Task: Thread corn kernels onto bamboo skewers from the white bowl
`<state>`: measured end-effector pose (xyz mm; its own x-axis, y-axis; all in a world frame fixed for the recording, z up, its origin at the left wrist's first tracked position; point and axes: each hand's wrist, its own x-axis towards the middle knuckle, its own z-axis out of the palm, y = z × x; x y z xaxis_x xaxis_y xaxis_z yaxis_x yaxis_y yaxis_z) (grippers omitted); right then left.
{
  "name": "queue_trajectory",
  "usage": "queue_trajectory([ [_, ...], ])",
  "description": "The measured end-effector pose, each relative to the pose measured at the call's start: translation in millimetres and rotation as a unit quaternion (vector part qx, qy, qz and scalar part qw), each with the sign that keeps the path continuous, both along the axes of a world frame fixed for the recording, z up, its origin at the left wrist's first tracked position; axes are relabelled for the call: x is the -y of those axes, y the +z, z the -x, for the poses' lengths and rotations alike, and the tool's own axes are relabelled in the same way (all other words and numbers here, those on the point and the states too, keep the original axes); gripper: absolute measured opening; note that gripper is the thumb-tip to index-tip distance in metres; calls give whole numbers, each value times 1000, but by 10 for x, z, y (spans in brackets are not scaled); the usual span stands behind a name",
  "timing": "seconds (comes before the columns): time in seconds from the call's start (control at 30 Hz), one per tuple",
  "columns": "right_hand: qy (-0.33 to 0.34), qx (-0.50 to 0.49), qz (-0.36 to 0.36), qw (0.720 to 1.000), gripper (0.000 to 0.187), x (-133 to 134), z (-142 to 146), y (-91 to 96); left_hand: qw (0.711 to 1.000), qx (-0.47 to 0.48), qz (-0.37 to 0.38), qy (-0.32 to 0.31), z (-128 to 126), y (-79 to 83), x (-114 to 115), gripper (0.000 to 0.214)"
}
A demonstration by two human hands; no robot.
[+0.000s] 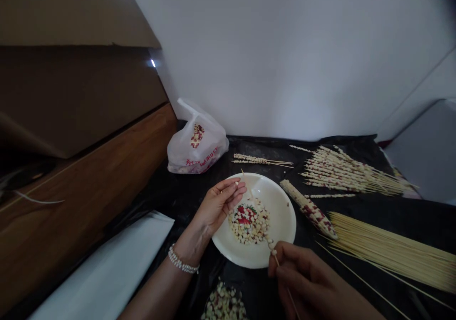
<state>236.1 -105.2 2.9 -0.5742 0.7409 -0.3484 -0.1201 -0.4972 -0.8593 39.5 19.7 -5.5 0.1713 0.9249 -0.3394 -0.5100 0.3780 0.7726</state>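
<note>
A white plate (281, 206) on a black cloth holds a heap of white and red kernels (248, 221). My right hand (306, 279) pinches the lower end of a thin wooden skewer (261, 222) that slants up across the plate, with a few kernels threaded near my fingers. At the plate's left rim, my left hand (221, 202) is pinched on a single white kernel close to the skewer's tip. A beaded bracelet (182, 262) sits on my left wrist.
A corn cob (308, 208) lies right of the plate. Bare skewers (388, 249) are bundled at the right, filled skewers (347, 170) piled behind, two more (261, 160) nearby. A white plastic bag (197, 144) stands at the back; more kernels (223, 305) lie at the near edge.
</note>
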Motion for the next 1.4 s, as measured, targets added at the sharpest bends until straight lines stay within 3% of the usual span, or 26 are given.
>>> queue_trajectory([
  [0.23, 46, -50, 2, 998, 36, 12, 163, -47, 998, -29, -26, 55, -2, 3, 6, 14],
  [0.4, 25, -61, 10, 998, 39, 28, 260, -27, 993, -59, -61, 85, -23, -27, 11, 22],
  [0.67, 14, -74, 22, 997, 35, 81, 256, -175, 990, -71, -84, 84, -54, 5, 45, 20],
  [0.93, -8, -87, 36, 996, 31, 60, 265, -137, 988, -89, -101, 83, -57, -15, 36, 24],
  [1.13, 11, -113, 62, 992, 29, 68, 249, -200, 980, -124, -132, 87, -50, -38, 34, 23],
  [1.27, -20, -127, 64, 990, 34, 86, 268, -220, 968, -167, -163, 92, -62, -41, 55, 23],
  [1.4, -29, -51, 57, 997, 39, 62, 261, -136, 960, -181, -184, 105, -63, -11, 65, 23],
])
